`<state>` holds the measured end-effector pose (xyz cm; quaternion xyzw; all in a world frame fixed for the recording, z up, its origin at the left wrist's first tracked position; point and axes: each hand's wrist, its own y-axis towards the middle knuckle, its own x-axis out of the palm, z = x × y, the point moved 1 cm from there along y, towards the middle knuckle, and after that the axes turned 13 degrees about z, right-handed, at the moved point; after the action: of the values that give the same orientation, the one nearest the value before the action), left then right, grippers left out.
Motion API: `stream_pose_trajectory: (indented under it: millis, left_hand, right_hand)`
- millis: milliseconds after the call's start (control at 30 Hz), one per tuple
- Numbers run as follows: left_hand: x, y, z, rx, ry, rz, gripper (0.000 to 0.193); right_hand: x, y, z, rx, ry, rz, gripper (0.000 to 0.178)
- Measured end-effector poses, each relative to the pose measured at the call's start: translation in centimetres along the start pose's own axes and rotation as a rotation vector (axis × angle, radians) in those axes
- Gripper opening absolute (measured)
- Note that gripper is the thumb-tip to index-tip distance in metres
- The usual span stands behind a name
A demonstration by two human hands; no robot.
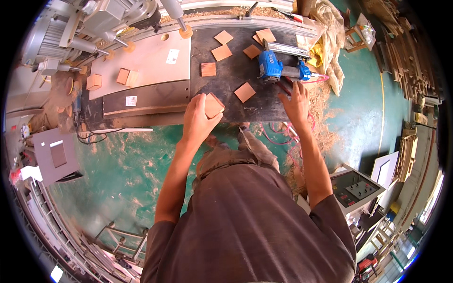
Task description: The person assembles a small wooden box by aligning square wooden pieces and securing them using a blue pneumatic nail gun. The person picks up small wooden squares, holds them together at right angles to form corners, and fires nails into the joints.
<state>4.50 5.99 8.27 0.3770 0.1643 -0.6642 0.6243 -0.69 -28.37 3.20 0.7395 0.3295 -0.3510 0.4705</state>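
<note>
My left hand (197,119) is closed round a small wooden box (213,106) near the front edge of the dark workbench (207,92). Thumb and fingers spread apart, my right hand (297,104) is just short of the handle of a blue nail gun (270,67), holding nothing. The nail gun lies on its side, with a red air hose (320,78) at its rear end. Between my hands a square wooden piece (245,92) lies flat. Another square piece (208,69) and several more lie farther back on the bench.
On a pale board (151,63) at the left stand small wooden boxes (94,82). Metal machinery (106,19) with clamp rods overhangs the back left. A metal rail (236,22) runs along the back. Sawdust and coils of hose (278,137) lie on the green floor.
</note>
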Motion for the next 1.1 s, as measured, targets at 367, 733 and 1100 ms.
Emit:
stream_pose_trajectory:
  millis: [367, 733, 1100]
  left_hand:
    - [2.7, -1.2, -1.7, -0.112, 0.114, 0.241, 0.073]
    - [3.8, -1.4, -1.6, -0.209, 0.063, 0.165, 0.070]
    - [3.1, 1.1, -5.1, -0.503, -0.213, 0.026, 0.062]
  right_hand:
    - [0.2, 3.0, -1.2, 0.066, -0.049, -0.578, 0.051]
    - [-3.8, -3.0, -6.9, 1.181, 1.072, -0.912, 0.033]
    - [-8.7, -5.0, -14.3, 0.525, 0.675, -0.624, 0.044]
